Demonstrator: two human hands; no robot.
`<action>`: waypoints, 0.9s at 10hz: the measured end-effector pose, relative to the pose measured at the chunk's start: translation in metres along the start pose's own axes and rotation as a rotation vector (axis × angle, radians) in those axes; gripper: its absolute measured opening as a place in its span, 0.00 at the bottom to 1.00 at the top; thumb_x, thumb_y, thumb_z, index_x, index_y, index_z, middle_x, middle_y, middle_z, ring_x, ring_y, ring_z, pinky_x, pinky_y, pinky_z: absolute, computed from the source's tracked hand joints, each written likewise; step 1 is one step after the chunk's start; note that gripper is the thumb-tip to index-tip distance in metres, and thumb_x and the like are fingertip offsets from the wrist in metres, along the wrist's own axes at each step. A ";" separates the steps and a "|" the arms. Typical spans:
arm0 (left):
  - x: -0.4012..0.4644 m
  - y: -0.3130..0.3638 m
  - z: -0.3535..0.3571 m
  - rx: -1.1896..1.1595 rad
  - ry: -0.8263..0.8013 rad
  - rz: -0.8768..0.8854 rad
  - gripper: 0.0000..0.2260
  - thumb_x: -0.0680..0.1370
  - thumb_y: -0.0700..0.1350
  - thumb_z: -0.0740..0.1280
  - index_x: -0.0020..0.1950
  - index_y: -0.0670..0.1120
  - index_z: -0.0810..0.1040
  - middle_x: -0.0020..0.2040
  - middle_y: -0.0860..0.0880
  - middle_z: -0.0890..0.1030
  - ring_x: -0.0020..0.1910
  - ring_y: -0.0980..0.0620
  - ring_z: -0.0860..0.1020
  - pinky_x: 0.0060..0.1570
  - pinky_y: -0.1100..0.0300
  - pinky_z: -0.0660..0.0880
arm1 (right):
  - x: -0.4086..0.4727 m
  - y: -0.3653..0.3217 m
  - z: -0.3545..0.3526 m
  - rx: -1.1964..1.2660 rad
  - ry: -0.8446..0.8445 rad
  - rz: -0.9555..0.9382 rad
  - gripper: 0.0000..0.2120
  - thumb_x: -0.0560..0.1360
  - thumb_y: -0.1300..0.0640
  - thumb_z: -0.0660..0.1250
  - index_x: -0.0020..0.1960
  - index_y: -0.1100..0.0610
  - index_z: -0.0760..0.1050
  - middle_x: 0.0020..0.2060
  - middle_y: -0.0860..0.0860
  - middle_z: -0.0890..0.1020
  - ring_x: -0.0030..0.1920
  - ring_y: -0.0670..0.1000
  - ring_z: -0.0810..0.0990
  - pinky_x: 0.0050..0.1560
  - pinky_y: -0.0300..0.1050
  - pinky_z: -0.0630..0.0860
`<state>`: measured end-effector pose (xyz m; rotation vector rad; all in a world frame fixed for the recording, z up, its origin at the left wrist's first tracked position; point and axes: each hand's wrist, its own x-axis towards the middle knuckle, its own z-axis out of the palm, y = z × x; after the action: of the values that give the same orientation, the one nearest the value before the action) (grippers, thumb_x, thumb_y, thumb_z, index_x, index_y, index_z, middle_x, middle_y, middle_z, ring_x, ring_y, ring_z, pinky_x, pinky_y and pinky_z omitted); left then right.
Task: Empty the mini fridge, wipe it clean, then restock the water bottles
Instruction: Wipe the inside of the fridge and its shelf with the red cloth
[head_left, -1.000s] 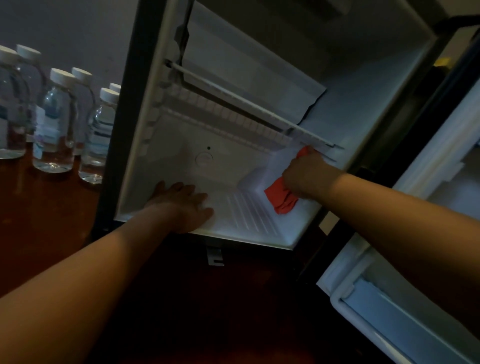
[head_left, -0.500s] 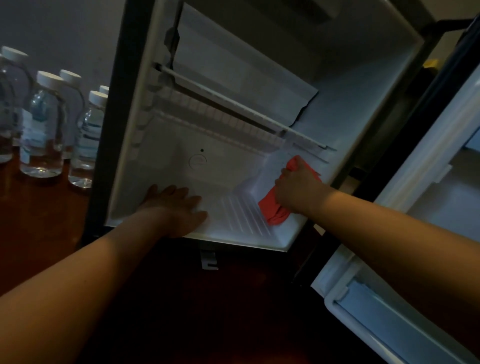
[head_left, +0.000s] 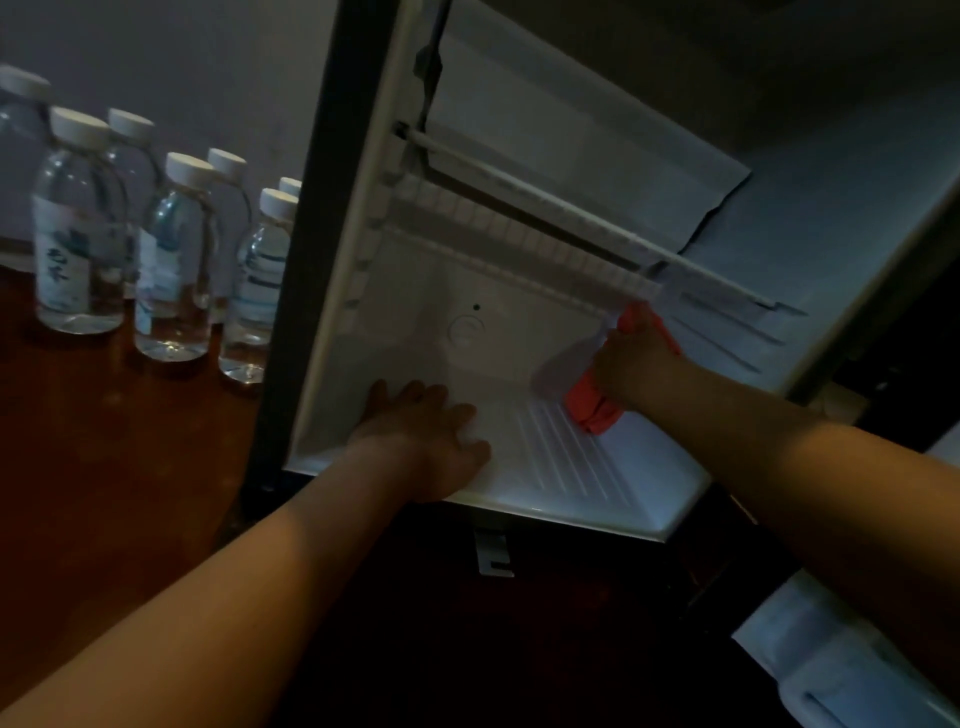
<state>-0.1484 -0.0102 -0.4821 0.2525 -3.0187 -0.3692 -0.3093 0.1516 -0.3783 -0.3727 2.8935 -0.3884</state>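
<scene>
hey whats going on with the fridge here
A person is wiping out the mini fridge, which stands open with no bottles showing inside. The right hand grips a red cloth against the back right corner of the floor, while the left hand rests flat on the fridge floor near the front. The water bottles stand on the wooden surface to the left, not yet restocked.

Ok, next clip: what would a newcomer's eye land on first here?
The orange-red cloth stands out most, bunched in the right hand at the back right corner of the lit mini fridge floor. The left hand lies flat on that floor near the front left. White-capped water bottles stand clustered on the dark wooden surface left of the fridge.
</scene>
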 end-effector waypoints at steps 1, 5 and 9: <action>0.001 0.000 0.002 -0.009 0.009 -0.002 0.26 0.80 0.65 0.49 0.77 0.59 0.58 0.78 0.50 0.59 0.77 0.47 0.54 0.74 0.39 0.45 | 0.014 0.002 0.005 0.087 0.037 0.017 0.12 0.80 0.66 0.58 0.59 0.70 0.74 0.43 0.64 0.82 0.38 0.57 0.84 0.35 0.46 0.81; 0.000 -0.001 0.000 0.016 -0.006 -0.005 0.27 0.80 0.65 0.48 0.78 0.59 0.56 0.80 0.51 0.56 0.78 0.48 0.52 0.75 0.41 0.45 | -0.022 -0.001 0.003 -0.750 0.003 -0.062 0.21 0.79 0.44 0.64 0.65 0.56 0.72 0.58 0.50 0.79 0.57 0.49 0.80 0.60 0.42 0.75; -0.012 0.002 -0.004 0.047 -0.060 -0.009 0.27 0.82 0.65 0.47 0.80 0.59 0.53 0.82 0.51 0.51 0.80 0.49 0.49 0.77 0.45 0.45 | -0.078 0.022 0.015 -1.559 0.357 -0.406 0.08 0.81 0.56 0.58 0.50 0.54 0.75 0.53 0.51 0.79 0.53 0.55 0.80 0.37 0.46 0.67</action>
<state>-0.1368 -0.0068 -0.4780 0.2626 -3.0889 -0.3125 -0.2366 0.1901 -0.3867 -1.1219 2.7044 1.9950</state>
